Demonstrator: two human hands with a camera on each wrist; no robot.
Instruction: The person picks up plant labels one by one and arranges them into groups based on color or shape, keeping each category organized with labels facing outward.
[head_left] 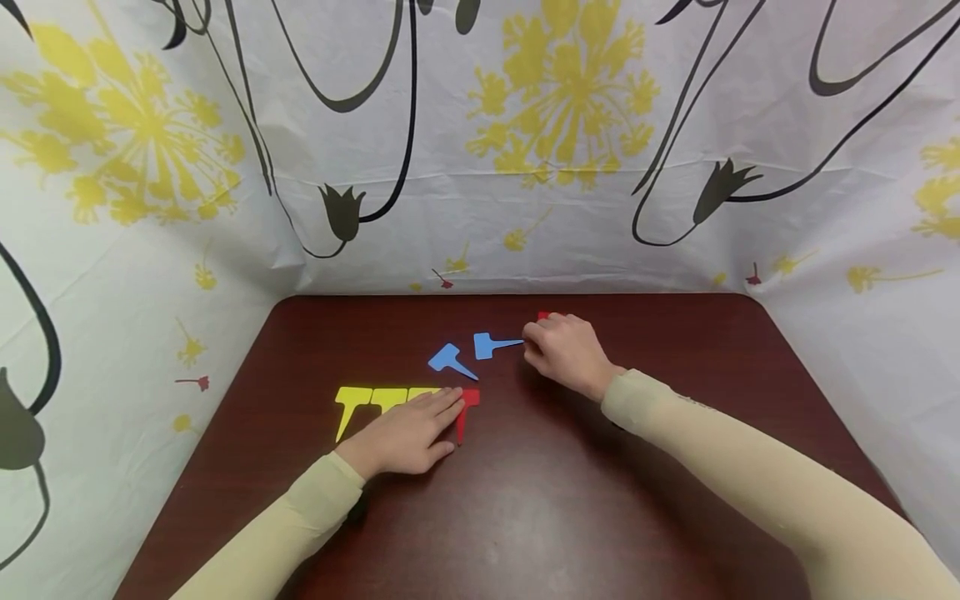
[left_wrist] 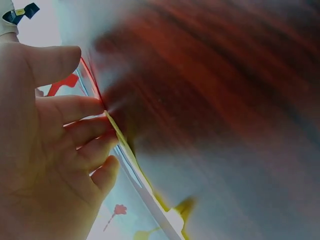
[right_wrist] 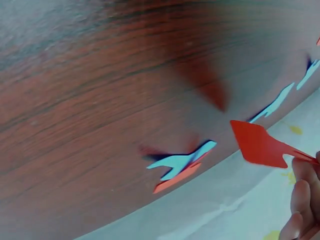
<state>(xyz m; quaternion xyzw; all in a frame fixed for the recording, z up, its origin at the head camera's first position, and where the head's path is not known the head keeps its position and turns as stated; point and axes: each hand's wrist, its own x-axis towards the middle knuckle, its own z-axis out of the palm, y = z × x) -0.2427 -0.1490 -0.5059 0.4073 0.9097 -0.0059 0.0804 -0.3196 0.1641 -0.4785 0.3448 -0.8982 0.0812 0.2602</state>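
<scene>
Across the near side of the row of T-shaped labels, the left hand lies palm down, its fingers straight and slanting away to the right, the thumb held a little apart. It grips nothing; the fingertips rest where the yellow labels meet a red label at the right end. Farther off and to the right, the right hand is bent over near the table's far edge, fingers curled, and in the right wrist view it pinches a second red label by its narrow stem, the broad, flat head sticking out clear of the fingers. Between the hands lie two blue labels, one tilted and one nearly sideways, its tip reaching toward the right hand. The right wrist view also shows a third blue label just beside or over a red piece. All are thin, smooth and flat, with squarish heads tapering to pointed stems. The table has dark reddish-brown wood grain and a soft sheen; behind hangs a creased white curtain printed with yellow blooms. Both sleeves are plain pale cloth.
</scene>
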